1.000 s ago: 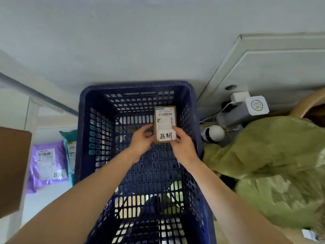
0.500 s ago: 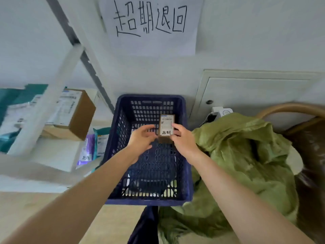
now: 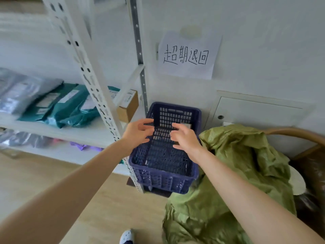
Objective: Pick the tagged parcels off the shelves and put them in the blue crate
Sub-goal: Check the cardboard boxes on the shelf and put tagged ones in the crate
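Observation:
The blue crate [image 3: 163, 180] stands on the floor against the wall, right of the shelf rack. Both my hands hover over its open top. My left hand [image 3: 139, 131] holds nothing and its fingers are spread. My right hand [image 3: 186, 138] also has its fingers apart. A corner of the small tagged brown parcel [image 3: 187, 125] shows just behind the right fingertips, inside the crate near its far wall. Whether a finger still touches it I cannot tell. Most of the parcel is hidden by my right hand.
A white metal shelf rack [image 3: 98, 95] on the left holds teal mailer bags [image 3: 70, 104], grey bags and a brown box [image 3: 128, 106]. A crumpled green cloth [image 3: 237, 164] lies right of the crate beside a wicker chair [image 3: 299, 134]. A handwritten sign [image 3: 188, 55] hangs on the wall.
The view has pulled back and up from the crate. Both hands held the small parcel before; now their fingers have opened and the parcel sits behind my right hand.

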A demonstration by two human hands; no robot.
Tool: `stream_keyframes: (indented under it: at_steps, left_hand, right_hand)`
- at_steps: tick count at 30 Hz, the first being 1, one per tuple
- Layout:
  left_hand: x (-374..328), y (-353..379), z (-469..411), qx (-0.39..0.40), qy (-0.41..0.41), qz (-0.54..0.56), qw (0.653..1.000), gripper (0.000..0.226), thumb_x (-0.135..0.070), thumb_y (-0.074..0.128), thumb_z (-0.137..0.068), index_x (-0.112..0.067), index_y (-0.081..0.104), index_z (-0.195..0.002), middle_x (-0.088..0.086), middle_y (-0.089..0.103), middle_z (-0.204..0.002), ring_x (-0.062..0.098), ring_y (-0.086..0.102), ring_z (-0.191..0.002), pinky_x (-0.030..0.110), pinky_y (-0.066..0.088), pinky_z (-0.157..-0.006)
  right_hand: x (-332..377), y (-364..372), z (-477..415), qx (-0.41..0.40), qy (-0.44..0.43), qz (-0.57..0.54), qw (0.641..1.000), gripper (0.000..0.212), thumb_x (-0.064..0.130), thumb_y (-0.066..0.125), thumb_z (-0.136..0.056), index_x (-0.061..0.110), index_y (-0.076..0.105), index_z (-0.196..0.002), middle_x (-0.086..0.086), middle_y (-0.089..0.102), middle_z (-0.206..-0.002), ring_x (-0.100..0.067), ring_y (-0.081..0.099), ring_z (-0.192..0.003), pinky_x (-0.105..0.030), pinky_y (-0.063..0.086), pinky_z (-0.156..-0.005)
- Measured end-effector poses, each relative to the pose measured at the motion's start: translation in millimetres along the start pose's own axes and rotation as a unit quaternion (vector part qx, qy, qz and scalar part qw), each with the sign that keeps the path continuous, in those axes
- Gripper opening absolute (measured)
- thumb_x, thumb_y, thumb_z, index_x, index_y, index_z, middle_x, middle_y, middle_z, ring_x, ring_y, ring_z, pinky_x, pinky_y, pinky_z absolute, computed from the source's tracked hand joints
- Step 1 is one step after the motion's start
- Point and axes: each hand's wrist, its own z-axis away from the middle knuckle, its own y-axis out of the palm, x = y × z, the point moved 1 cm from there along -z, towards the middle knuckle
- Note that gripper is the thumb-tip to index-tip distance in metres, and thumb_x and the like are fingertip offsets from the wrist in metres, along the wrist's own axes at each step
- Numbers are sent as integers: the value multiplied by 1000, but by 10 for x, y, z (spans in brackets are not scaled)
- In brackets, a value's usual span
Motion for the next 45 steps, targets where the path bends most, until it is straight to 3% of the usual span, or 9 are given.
stream_keyframes:
  at_steps: [10,13,16,21,26,31,38,45]
  left_hand:
    - [-36,-1357,753,-87,17,47,995,24,-8,65,-88,-18,67,-110,5,69,-100,19,65,-88,33,55,-81]
    - [-32,-1915,921,-103,26,51,993,20,-7,65,-88,-21,68,-102,8,68,-102,21,64,-90,37,55,-85]
    - [-7,-2575,1077,-126,36,52,990,22,-7,63,-89,-19,66,-107,8,68,-106,22,65,-92,35,54,-84]
    - [12,-3544,1280,-147,70,41,986,21,-7,62,-89,-18,65,-107,8,69,-104,20,64,-88,36,53,-87]
    - [21,-4479,1465,-169,93,44,980,20,-3,61,-90,-16,65,-106,7,67,-98,21,62,-86,32,54,-81]
    - [-21,-5216,1508,-195,128,56,971,20,-1,60,-90,-16,65,-101,4,68,-93,21,64,-82,34,54,-83]
    - [-152,-6168,1379,-243,158,69,955,20,-3,62,-90,-20,67,-100,3,70,-94,16,67,-81,26,55,-73]
    - [-326,-7105,999,-283,188,87,936,18,-2,60,-90,-16,66,-100,9,69,-99,23,66,-90,35,55,-84]
  right_hand:
    - [557,1202,388,82,-40,-4,996,35,13,54,-94,21,52,-128,-3,59,-115,-21,59,-106,-38,51,-93]
    - [792,1711,430,85,-70,30,993,38,15,54,-93,19,53,-131,-4,59,-116,-22,60,-107,-41,52,-93]
    - [1065,2272,509,92,-98,39,990,40,15,54,-93,21,52,-132,-2,59,-113,-21,60,-107,-41,52,-94]
    - [1423,3102,565,87,-117,17,989,36,17,54,-94,25,54,-130,-2,61,-118,-17,62,-104,-38,52,-93]
    - [1836,3927,581,81,-147,-25,985,30,13,55,-94,20,58,-123,-9,63,-113,-20,64,-101,-34,54,-89]
    - [2283,4528,548,96,-182,-32,978,30,10,57,-93,14,58,-123,-11,63,-113,-24,64,-101,-30,54,-83]
    - [2943,5401,296,134,-229,-20,964,34,10,57,-92,12,58,-126,-10,63,-100,-22,63,-95,-32,55,-88]
    - [3629,6328,-237,182,-277,-20,943,31,11,56,-93,14,57,-124,-10,62,-107,-23,63,-102,-30,54,-86]
